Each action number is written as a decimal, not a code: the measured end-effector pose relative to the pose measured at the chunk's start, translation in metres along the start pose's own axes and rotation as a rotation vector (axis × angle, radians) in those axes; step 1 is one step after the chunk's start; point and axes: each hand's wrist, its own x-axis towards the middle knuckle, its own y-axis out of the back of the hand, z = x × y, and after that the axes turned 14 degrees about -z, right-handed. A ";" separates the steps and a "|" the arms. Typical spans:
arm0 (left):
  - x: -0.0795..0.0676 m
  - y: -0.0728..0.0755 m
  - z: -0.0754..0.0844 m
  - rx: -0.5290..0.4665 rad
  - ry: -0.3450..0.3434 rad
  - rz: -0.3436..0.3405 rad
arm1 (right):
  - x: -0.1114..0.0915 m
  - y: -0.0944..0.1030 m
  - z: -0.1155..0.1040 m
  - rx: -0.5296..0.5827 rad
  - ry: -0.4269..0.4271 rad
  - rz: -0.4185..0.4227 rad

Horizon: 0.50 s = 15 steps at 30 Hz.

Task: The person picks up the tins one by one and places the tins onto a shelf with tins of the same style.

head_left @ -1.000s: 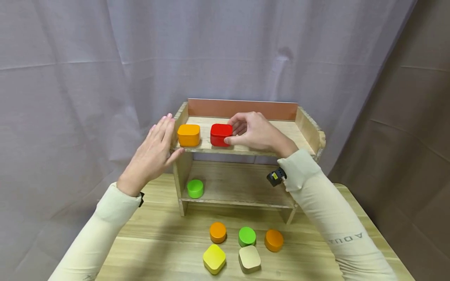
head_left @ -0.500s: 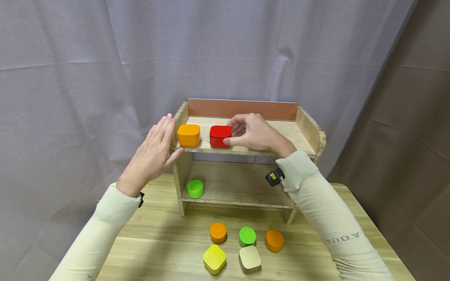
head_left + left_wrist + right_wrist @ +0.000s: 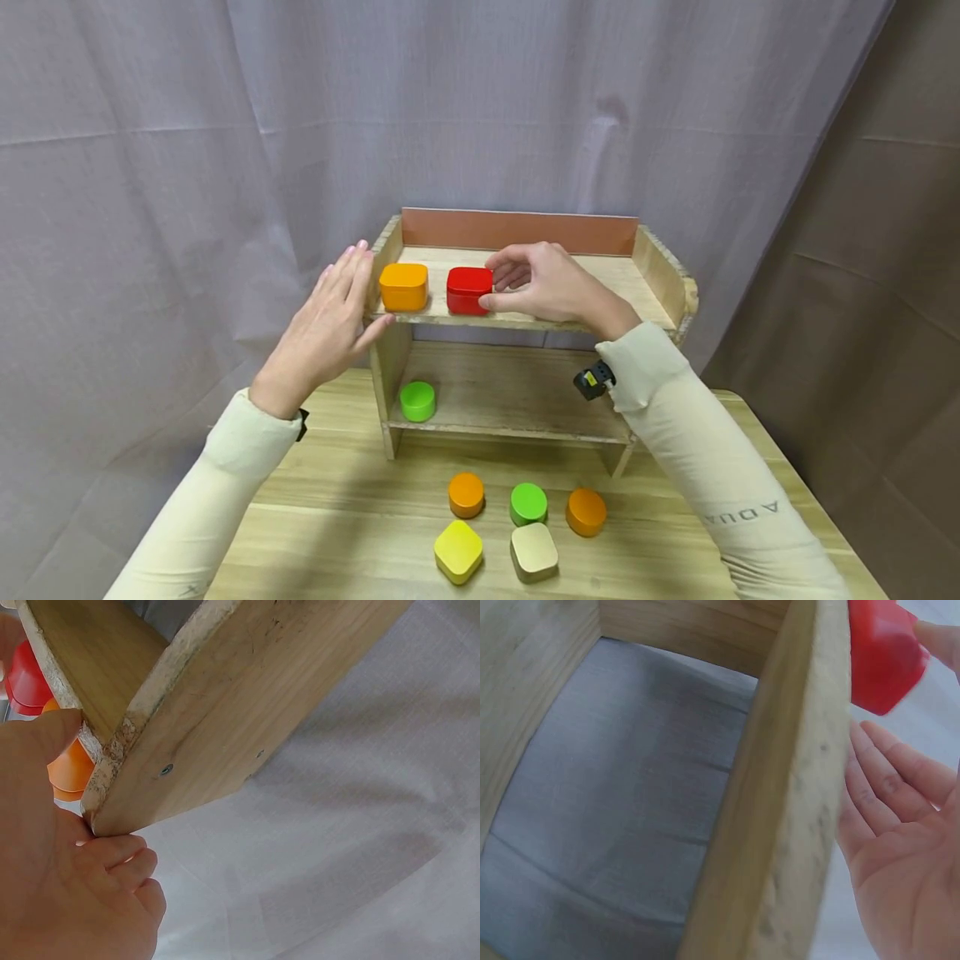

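Note:
My right hand (image 3: 536, 283) is at a rounded square red block (image 3: 469, 291) on the top board of a small wooden shelf (image 3: 510, 392). The thumb lies on the block's front right edge, and the fingers reach behind it. In the right wrist view the thumb touches the red block (image 3: 885, 656), with fingertips close to its lower corner. My left hand (image 3: 322, 337) rests against the shelf's left side, fingers straight, thumb at the top board's front edge. Between the left hand and the red block stands an orange rounded square block (image 3: 404, 288).
A green round block (image 3: 417, 402) sits on the lower board at left. On the table (image 3: 300, 492) before the shelf are orange round blocks (image 3: 467, 495), another green round block (image 3: 528, 504), a yellow square block (image 3: 458, 552) and a beige one (image 3: 534, 552). A grey curtain (image 3: 225, 125) hangs behind.
The red block has shifted slightly left and toward the front edge, with the right hand at it, then stays put. The thumb has slid slightly right on it. The left hand stays in place.

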 end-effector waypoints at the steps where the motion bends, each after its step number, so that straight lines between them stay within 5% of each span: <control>1: 0.000 0.000 0.000 0.002 -0.002 0.001 | -0.002 0.001 0.001 -0.011 0.001 0.005; 15: 0.001 0.007 0.001 0.048 0.013 -0.037 | -0.056 0.025 -0.009 -0.196 0.038 0.055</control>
